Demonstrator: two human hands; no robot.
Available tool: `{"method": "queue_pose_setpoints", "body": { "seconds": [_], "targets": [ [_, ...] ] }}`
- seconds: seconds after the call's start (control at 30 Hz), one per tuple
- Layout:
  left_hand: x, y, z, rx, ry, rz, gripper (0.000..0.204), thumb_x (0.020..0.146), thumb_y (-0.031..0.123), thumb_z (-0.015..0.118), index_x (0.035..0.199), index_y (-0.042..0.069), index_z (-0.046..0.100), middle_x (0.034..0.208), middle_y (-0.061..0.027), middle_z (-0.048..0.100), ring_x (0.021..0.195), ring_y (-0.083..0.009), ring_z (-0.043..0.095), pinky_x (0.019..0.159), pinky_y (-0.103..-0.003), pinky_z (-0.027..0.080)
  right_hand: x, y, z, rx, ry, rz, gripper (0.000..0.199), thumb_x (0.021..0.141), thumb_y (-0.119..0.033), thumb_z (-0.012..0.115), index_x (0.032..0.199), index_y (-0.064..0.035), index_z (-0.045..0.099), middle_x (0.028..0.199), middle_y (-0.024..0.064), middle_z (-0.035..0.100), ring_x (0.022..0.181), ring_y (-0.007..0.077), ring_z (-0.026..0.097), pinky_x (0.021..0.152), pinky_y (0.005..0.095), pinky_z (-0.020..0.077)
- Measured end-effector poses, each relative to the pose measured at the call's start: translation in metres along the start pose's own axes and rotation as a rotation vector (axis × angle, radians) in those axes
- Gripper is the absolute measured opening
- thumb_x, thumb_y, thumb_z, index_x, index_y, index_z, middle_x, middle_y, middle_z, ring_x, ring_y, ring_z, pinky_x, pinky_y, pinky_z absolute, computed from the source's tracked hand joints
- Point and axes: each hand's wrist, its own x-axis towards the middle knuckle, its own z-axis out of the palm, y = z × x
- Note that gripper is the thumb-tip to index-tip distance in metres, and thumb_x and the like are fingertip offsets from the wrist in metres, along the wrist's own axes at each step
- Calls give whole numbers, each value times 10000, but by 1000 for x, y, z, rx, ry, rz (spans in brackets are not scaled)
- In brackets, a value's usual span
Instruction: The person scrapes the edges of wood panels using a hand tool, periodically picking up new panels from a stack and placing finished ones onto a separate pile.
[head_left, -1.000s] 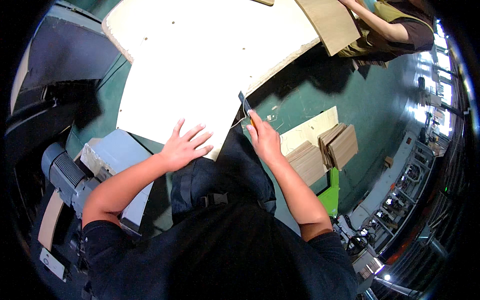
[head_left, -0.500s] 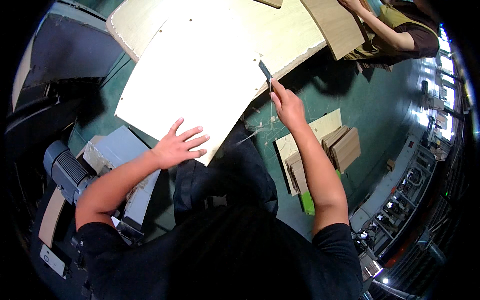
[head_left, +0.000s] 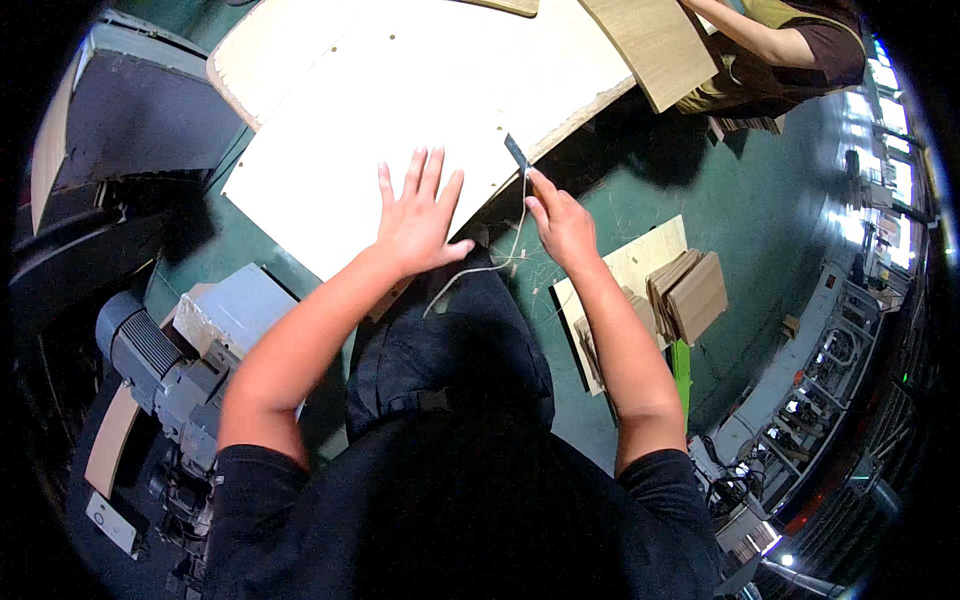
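Observation:
A large pale panel (head_left: 300, 190) lies on a bigger board on the worktable. My left hand (head_left: 420, 215) rests on it near its close end, palm down, fingers spread. Beside the panel's right edge, my right hand (head_left: 565, 225) is closed around a flat, dark-bladed tool (head_left: 516, 150), a file or scraper by its shape. The blade points away from me, by the panel edge. From near the blade a thin pale strip (head_left: 520, 225) hangs and curls toward my lap. The tool's handle is hidden in my fist.
Another person's arm (head_left: 765, 40) holds a wooden board (head_left: 660, 50) at the far right. Stacked wooden pieces (head_left: 690, 295) sit on a board to the right. A grey motor (head_left: 140, 335) stands at left. Thin trimmings lie on the green floor (head_left: 620, 200).
My left hand has moved from the panel's near corner farther up and right. My right hand has drawn the tool slightly toward me. A longer pale strip now hangs beside it.

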Motion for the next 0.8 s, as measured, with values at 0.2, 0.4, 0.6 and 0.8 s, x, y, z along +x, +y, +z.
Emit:
{"method": "queue_pose_setpoints", "body": {
  "seconds": [0.2, 0.4, 0.6, 0.8],
  "targets": [
    [7, 0, 22, 40, 54, -48, 993, 817, 480, 813, 1661, 204, 367, 1790, -160, 169, 1663, -368, 124, 1235, -795, 80, -13, 15, -6, 14, -64, -58, 461, 1064, -401, 624, 1515, -348, 544, 924, 152, 682, 827, 417, 712, 720, 550, 577],
    [-35, -29, 20, 57, -46, 114, 990, 778, 427, 833, 1644, 208, 406, 1781, -120, 222, 1658, -350, 158, 1255, -779, 66, -63, -5, -12, -12, -238, -75, 468, 1066, -408, 617, 1526, -372, 539, 973, 184, 680, 831, 438, 726, 683, 541, 597],
    [-53, -45, 12, 66, -169, 274, 1025, 727, 384, 869, 1637, 235, 423, 1783, -82, 235, 1663, -319, 161, 1285, -748, 44, -120, -24, -6, 23, -239, -67, 460, 1054, -382, 648, 1507, -356, 575, 909, 166, 660, 749, 419, 719, 642, 531, 592],
    [-51, -44, 12, 67, -174, 274, 1060, 683, 376, 904, 1627, 260, 436, 1777, -75, 253, 1662, -307, 171, 1297, -730, 45, -103, -28, -5, -36, -204, -60, 440, 1046, -346, 666, 1481, -319, 602, 880, 152, 665, 740, 405, 705, 636, 522, 574]
  ]
}}
